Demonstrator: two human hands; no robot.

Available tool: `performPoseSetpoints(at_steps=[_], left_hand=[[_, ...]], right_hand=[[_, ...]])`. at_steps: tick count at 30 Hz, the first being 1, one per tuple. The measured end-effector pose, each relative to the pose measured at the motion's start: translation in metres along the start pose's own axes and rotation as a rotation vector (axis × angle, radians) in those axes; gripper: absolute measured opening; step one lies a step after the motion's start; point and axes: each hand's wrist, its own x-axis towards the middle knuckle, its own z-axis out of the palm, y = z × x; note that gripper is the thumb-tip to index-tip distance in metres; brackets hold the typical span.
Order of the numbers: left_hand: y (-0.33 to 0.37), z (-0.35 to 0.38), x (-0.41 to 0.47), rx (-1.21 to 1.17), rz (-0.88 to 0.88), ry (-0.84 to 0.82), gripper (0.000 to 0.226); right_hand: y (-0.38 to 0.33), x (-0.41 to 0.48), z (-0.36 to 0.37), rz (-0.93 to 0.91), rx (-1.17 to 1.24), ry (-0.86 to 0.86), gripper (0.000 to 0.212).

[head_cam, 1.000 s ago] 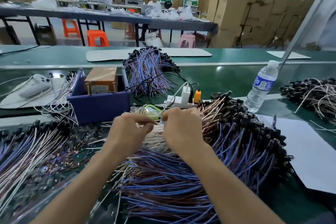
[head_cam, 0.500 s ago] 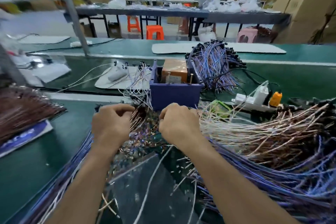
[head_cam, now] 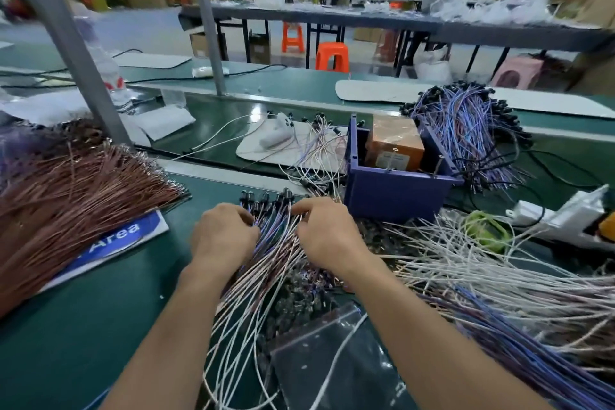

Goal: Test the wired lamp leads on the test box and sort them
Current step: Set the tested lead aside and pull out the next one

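Where left hand [head_cam: 223,237] and right hand [head_cam: 327,236] pinch, thin glossy leads [head_cam: 277,245] fan.

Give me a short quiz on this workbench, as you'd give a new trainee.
1. True or false: the left hand and the right hand both grip one bundle of wires.
2. What colour is the bin behind the hands? A red, B blue, C yellow.
3. Fill in: the brown box sits ___ the bin.

Key: 1 true; 2 B; 3 inside.
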Motion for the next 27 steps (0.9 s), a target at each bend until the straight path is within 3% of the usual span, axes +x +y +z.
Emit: performPoseSetpoints(at_steps=[6,11,15,18,22,27], left_hand=[[0.012,-0.016,0.019,0.097,-0.049,-0.087,0.019],[0.003,-0.032,0.020,-0.060,-0.116,-0.053,0.014],[-0.001,-0.036,0.018,-0.416,-0.151,-0.130,0.014],[-0.002,-0.033,0.014,-0.438,-0.156,-0.064,0.012],[-0.007,-0.026,0.011,-0.371,-0.112,-0.002,0.031],[-0.014,-0.022,0.011,-0.464,-0.049,0.173,0.017]], right_hand=[[-0.010,0.014,0.017,-0.011,0.049,-0.003,0.028],[-0.016,0.021,0.008,-0.021,0.119,0.008,0.023],[-0.031,0.019,0.005,0.026,0.292,-0.053,0.020],[-0.038,0.014,0.012,0.032,0.325,-0.104,0.018],[-0.023,-0.003,0.007,0.002,0.279,-0.161,0.021],[-0.002,-0.027,-0.014,0.064,0.395,-0.139,0.024]])
